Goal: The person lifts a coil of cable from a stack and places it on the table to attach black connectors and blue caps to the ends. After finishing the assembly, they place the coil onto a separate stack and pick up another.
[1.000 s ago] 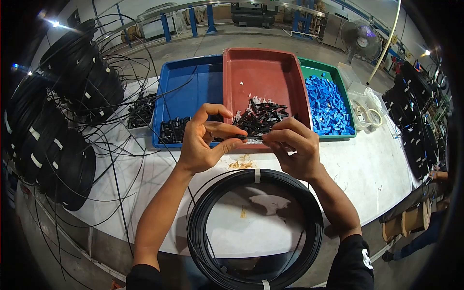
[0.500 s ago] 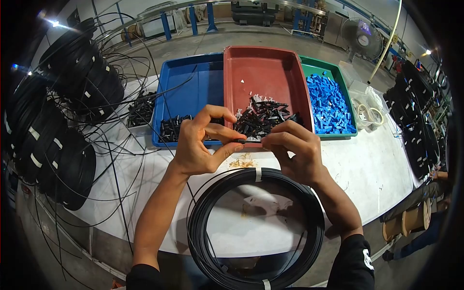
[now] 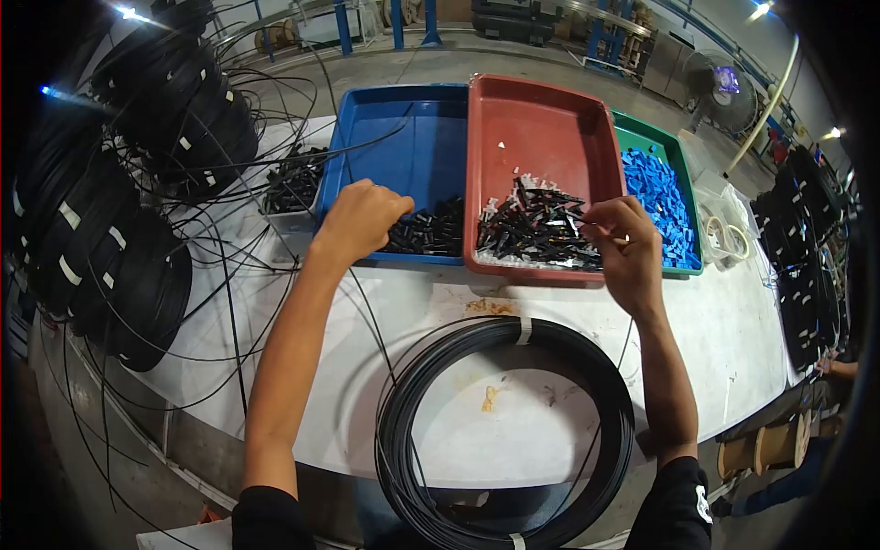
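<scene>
My left hand (image 3: 362,220) is over the front left part of the blue tray (image 3: 403,137), its fingers curled in, near small black pieces (image 3: 426,229). What it holds, if anything, is hidden. My right hand (image 3: 628,247) is at the right front of the red tray (image 3: 541,119), thumb and fingers pinched beside a pile of black connector-like parts (image 3: 536,220). I cannot make out what is in the pinch. Below both hands, a coil of black cable (image 3: 399,412) lies at the table's front edge, bound with white tape. A thin cable rises from the coil toward my right wrist.
A green tray (image 3: 692,257) holds small blue pieces (image 3: 655,197). Large black cable coils (image 3: 174,119) are stacked at left, with loose strands crossing the white table (image 3: 706,339). A clear container (image 3: 724,220) with rings stands at right. Another person's hand (image 3: 839,368) shows at far right.
My hands were together above the coil, pinching a small dark piece between them. They have moved apart, the left to the blue tray and the right to the red tray. The view has shifted.
</scene>
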`<state>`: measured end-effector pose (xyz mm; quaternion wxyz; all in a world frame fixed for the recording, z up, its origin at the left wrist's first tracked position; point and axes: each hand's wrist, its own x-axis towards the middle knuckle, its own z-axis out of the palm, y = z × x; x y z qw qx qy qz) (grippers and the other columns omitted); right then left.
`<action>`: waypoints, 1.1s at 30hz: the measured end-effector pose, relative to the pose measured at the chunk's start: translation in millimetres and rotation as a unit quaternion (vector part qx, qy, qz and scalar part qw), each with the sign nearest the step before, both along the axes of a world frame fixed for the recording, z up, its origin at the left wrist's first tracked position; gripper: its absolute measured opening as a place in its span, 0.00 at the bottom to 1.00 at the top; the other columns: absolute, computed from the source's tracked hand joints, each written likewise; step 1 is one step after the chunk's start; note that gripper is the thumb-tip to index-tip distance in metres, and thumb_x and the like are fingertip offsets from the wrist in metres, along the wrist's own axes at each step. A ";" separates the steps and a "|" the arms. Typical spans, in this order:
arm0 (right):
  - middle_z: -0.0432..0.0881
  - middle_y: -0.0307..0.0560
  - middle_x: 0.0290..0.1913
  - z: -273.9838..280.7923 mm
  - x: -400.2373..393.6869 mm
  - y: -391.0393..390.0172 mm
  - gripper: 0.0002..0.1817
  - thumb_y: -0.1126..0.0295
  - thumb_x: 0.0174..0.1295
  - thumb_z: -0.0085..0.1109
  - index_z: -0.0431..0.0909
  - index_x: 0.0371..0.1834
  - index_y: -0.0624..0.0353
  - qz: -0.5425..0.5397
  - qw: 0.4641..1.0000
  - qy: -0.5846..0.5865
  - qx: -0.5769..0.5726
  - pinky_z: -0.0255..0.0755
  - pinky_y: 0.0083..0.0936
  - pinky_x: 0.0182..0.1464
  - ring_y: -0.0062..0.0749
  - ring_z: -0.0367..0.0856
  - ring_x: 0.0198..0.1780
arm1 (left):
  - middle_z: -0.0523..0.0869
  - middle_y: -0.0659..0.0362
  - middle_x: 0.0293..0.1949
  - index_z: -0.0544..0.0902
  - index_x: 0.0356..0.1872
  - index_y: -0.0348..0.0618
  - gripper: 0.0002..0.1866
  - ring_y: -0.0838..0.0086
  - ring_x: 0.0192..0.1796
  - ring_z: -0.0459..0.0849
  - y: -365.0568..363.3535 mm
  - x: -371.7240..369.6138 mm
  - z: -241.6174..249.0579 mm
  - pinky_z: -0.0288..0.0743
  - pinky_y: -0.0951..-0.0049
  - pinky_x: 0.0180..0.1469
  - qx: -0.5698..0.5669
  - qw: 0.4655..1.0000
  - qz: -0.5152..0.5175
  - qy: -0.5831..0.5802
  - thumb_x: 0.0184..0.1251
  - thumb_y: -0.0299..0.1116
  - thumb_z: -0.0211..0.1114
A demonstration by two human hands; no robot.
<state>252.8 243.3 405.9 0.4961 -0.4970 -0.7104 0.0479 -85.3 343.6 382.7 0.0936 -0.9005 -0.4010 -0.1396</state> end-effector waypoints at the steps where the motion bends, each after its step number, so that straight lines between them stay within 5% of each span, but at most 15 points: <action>1: 0.82 0.46 0.37 1.7 1.6 0.1 0.07 0.84 0.56 0.65 0.83 0.36 0.63 -0.025 1.000 -0.017 0.001 0.74 0.27 0.39 0.34 0.80 0.35 | 0.90 0.56 0.35 0.87 0.39 0.43 0.15 0.60 0.42 0.88 3.5 -0.7 -6.2 0.77 0.58 0.50 -0.002 1.000 0.003 -0.001 0.50 0.16 0.64; 5: 0.81 0.47 0.33 -4.4 4.7 4.0 0.06 0.84 0.57 0.64 0.82 0.36 0.64 -0.062 0.997 -0.044 -0.013 0.72 0.27 0.39 0.34 0.80 0.33 | 0.89 0.53 0.43 0.87 0.44 0.43 0.19 0.59 0.50 0.86 11.7 9.6 -18.0 0.77 0.60 0.53 0.048 0.999 0.015 -0.011 0.50 0.15 0.64; 7: 0.81 0.45 0.32 -10.7 3.0 5.6 0.04 0.82 0.59 0.64 0.81 0.37 0.65 -0.054 0.997 -0.038 -0.024 0.72 0.27 0.39 0.31 0.79 0.33 | 0.89 0.53 0.42 0.87 0.45 0.42 0.18 0.57 0.51 0.85 14.2 17.8 -21.0 0.77 0.59 0.53 -0.002 0.992 -0.020 -0.125 0.51 0.14 0.66; 9: 0.79 0.39 0.30 -14.1 -0.1 5.3 0.04 0.81 0.63 0.62 0.80 0.39 0.64 -0.010 0.990 0.062 -0.123 0.69 0.22 0.36 0.21 0.74 0.32 | 0.89 0.53 0.42 0.86 0.45 0.41 0.17 0.57 0.50 0.85 17.5 19.4 -23.0 0.78 0.59 0.53 -0.017 0.993 -0.023 -0.116 0.52 0.16 0.67; 15: 0.71 0.29 0.28 -11.7 -9.7 -2.4 0.08 0.81 0.65 0.58 0.79 0.45 0.60 0.084 0.965 0.220 -0.118 0.60 0.14 0.32 0.11 0.66 0.30 | 0.89 0.53 0.40 0.85 0.42 0.41 0.13 0.56 0.48 0.85 11.8 18.0 -19.4 0.78 0.59 0.52 -0.032 0.996 -0.036 -0.080 0.54 0.19 0.70; 21: 0.82 0.41 0.33 -12.1 -8.7 -0.3 0.07 0.81 0.61 0.63 0.83 0.42 0.64 -0.006 0.993 0.113 0.036 0.69 0.22 0.33 0.21 0.71 0.28 | 0.89 0.53 0.38 0.84 0.41 0.42 0.12 0.57 0.45 0.86 11.2 14.8 -21.2 0.78 0.59 0.50 -0.047 0.994 -0.031 -0.093 0.56 0.20 0.69; 23: 0.81 0.43 0.35 -1.2 -12.6 -9.1 0.10 0.81 0.57 0.67 0.84 0.43 0.63 -0.050 0.998 -0.002 0.041 0.68 0.21 0.32 0.23 0.72 0.27 | 0.89 0.53 0.38 0.84 0.42 0.42 0.12 0.57 0.44 0.86 14.0 13.1 -22.4 0.78 0.59 0.49 -0.052 0.994 -0.027 -0.094 0.56 0.20 0.68; 33: 0.82 0.43 0.35 -8.3 -8.4 -3.1 0.08 0.82 0.55 0.68 0.85 0.38 0.62 -0.036 0.997 0.017 0.070 0.68 0.21 0.30 0.23 0.75 0.28 | 0.88 0.54 0.36 0.84 0.45 0.43 0.17 0.58 0.45 0.85 8.3 16.0 -17.4 0.75 0.61 0.51 -0.007 0.997 0.011 -0.078 0.54 0.15 0.62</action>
